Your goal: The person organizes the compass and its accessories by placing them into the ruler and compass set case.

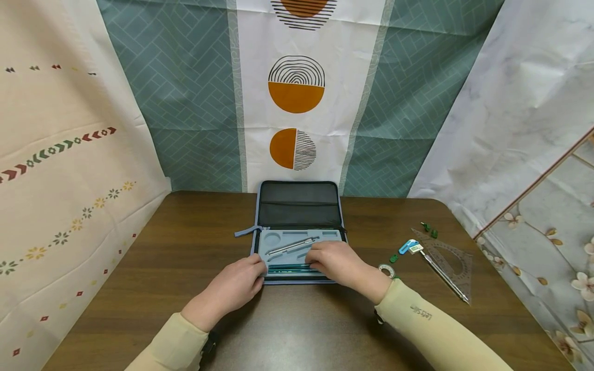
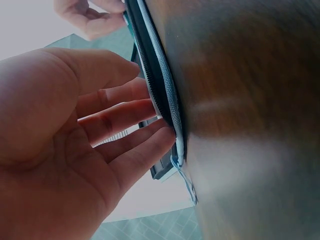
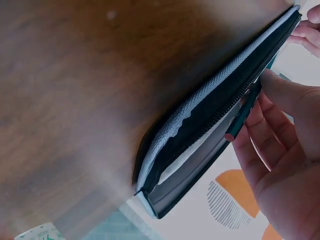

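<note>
Both hands worked at the front row of the open geometry case [image 1: 297, 234]

The case lay flat on the wooden table [image 1: 176, 242], lid up against the backdrop, and a green pencil [image 1: 290, 267] sat in the nearest slot of its grey tray, directly under both hands. The left hand [image 1: 238, 283] had its straight fingers [image 2: 131, 117] pressed on the tray's left front edge, steadying it; the right hand [image 1: 336, 263] pinched the pencil's end [image 3: 243, 116] between fingertips. I judged the step to be seating or lifting that pencil; the next move would need a level, gentle push or pull along the slot. A compass [image 1: 292, 245] lay in the tray behind; a set square [image 1: 452, 260] stayed well apart, right
</note>
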Action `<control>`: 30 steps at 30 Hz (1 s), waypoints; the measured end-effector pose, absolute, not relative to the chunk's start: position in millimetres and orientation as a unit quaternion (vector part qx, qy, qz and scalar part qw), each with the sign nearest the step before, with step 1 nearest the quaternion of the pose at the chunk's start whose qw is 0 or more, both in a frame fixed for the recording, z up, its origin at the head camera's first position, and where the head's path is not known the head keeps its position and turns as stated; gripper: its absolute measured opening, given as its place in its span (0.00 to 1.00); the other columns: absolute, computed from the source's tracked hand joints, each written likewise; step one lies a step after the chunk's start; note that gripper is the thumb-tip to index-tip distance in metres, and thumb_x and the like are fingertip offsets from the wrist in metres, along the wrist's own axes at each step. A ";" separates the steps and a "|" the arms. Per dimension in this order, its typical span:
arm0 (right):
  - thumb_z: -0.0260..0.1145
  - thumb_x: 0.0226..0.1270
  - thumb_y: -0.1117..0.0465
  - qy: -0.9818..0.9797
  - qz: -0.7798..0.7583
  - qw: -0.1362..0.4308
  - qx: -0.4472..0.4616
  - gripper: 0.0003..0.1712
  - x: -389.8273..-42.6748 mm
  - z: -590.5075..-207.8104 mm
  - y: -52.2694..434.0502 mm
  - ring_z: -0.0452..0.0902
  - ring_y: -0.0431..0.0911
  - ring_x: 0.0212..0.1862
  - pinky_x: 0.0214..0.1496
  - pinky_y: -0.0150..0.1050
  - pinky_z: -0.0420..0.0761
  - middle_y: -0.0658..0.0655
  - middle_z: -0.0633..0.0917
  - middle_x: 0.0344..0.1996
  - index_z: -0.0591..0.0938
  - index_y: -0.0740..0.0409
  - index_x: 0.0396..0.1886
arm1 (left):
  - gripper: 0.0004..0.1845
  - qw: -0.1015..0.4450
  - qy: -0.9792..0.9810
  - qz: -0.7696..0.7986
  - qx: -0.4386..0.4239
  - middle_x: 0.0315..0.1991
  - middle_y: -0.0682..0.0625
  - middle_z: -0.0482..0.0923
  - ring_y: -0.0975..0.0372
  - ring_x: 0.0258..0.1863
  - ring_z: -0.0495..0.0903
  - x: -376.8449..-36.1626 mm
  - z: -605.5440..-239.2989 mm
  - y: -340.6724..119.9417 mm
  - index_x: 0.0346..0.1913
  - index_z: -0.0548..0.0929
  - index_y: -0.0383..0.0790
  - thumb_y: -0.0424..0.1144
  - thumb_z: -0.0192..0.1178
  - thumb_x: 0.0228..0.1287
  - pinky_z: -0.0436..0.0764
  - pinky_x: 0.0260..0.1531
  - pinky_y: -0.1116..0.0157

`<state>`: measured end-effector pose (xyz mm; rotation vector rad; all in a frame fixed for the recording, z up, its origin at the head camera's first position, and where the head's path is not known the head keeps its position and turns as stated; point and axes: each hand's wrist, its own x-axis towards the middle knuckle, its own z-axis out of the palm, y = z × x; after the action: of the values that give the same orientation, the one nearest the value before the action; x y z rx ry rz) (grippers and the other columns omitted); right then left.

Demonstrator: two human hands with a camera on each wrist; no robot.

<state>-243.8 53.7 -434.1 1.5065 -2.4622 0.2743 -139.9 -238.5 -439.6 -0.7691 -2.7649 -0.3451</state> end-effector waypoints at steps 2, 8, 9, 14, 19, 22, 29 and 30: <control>0.81 0.70 0.63 -0.842 0.094 0.120 0.517 0.07 -243.4 -433.8 52.9 0.87 0.43 0.45 0.48 0.42 0.87 0.46 0.88 0.41 0.92 0.48 0.44 | 0.05 0.123 -0.949 -0.118 -0.264 0.40 0.51 0.80 0.58 0.39 0.83 -139.9 -439.5 -238.4 0.44 0.89 0.39 0.28 0.73 0.70 0.86 0.40 0.60; 0.81 0.70 0.63 -0.842 0.097 0.118 0.518 0.08 -243.2 -434.0 52.2 0.87 0.43 0.44 0.47 0.42 0.87 0.46 0.88 0.41 0.92 0.48 0.44 | 0.05 0.112 -0.953 -0.118 -0.257 0.41 0.51 0.80 0.58 0.40 0.83 -140.0 -439.0 -237.8 0.45 0.89 0.39 0.29 0.73 0.70 0.87 0.41 0.59; 0.81 0.70 0.63 -0.841 0.099 0.118 0.518 0.08 -243.4 -434.2 52.3 0.87 0.43 0.44 0.47 0.42 0.88 0.46 0.88 0.41 0.92 0.48 0.44 | 0.05 0.111 -0.953 -0.118 -0.256 0.41 0.51 0.80 0.58 0.40 0.83 -139.9 -438.9 -237.8 0.45 0.89 0.39 0.29 0.73 0.70 0.87 0.41 0.59; 0.81 0.70 0.63 -0.844 0.103 0.115 0.514 0.08 -244.5 -435.7 52.7 0.87 0.42 0.43 0.46 0.42 0.87 0.44 0.88 0.41 0.92 0.47 0.43 | 0.05 0.111 -0.953 -0.118 -0.256 0.41 0.51 0.80 0.58 0.39 0.83 -139.7 -438.4 -237.7 0.44 0.89 0.39 0.28 0.72 0.70 0.87 0.41 0.59; 0.81 0.70 0.63 -0.846 0.105 0.116 0.509 0.09 -244.5 -435.7 51.9 0.85 0.40 0.41 0.43 0.40 0.86 0.43 0.87 0.39 0.88 0.46 0.40 | 0.05 0.106 -0.954 -0.118 -0.253 0.41 0.51 0.80 0.58 0.40 0.82 -139.8 -437.5 -237.1 0.45 0.89 0.39 0.29 0.73 0.71 0.87 0.42 0.59; 0.81 0.70 0.63 -0.846 0.105 0.117 0.509 0.10 -244.1 -435.3 51.6 0.84 0.39 0.40 0.42 0.40 0.85 0.43 0.86 0.38 0.87 0.46 0.38 | 0.05 0.105 -0.955 -0.118 -0.252 0.41 0.51 0.80 0.58 0.40 0.82 -139.9 -437.1 -236.9 0.45 0.89 0.39 0.29 0.73 0.71 0.87 0.42 0.59; 0.80 0.71 0.63 -0.845 0.104 0.113 0.513 0.07 -244.7 -436.6 52.0 0.84 0.40 0.40 0.43 0.39 0.85 0.43 0.86 0.38 0.90 0.46 0.40 | 0.05 0.105 -0.954 -0.122 -0.252 0.41 0.51 0.81 0.58 0.40 0.83 -139.5 -437.0 -237.1 0.45 0.89 0.39 0.29 0.73 0.71 0.87 0.42 0.59; 0.80 0.71 0.63 -0.844 0.104 0.113 0.514 0.07 -244.8 -437.1 52.0 0.84 0.40 0.40 0.43 0.39 0.85 0.43 0.86 0.38 0.90 0.46 0.40 | 0.05 0.104 -0.955 -0.122 -0.251 0.42 0.51 0.81 0.58 0.40 0.83 -139.4 -436.9 -237.1 0.45 0.89 0.39 0.29 0.73 0.71 0.87 0.42 0.59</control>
<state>-244.8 52.0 -437.1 1.5075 -2.4761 0.3042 -139.4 -237.1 -436.9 -0.7403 -2.8143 -0.3607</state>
